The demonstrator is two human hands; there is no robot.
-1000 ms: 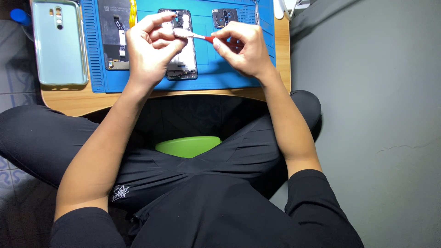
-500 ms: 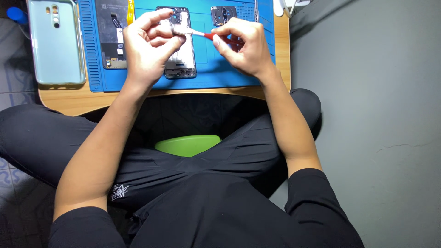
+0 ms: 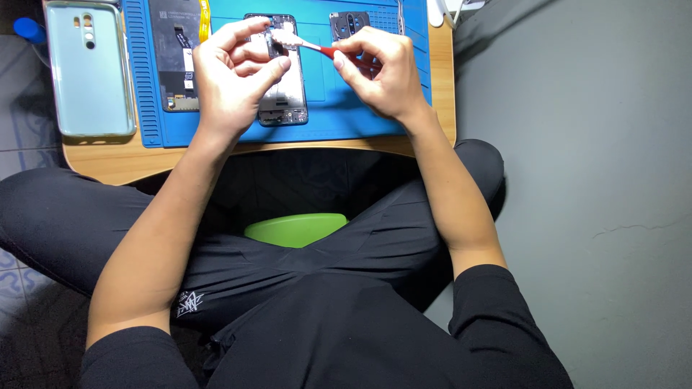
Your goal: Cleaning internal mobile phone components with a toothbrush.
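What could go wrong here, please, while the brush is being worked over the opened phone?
The left hand pinches something small against the bristles of the red-handled brush held by the right hand, in the air above the opened phone; if it slips, it may drop into the phone. The pale green phone lies near the table's edge, where an arm might nudge it.

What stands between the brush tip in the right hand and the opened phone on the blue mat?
Only the left hand: its fingers pinch a small part at the white brush tip, above the opened phone. The right hand holds the red handle.
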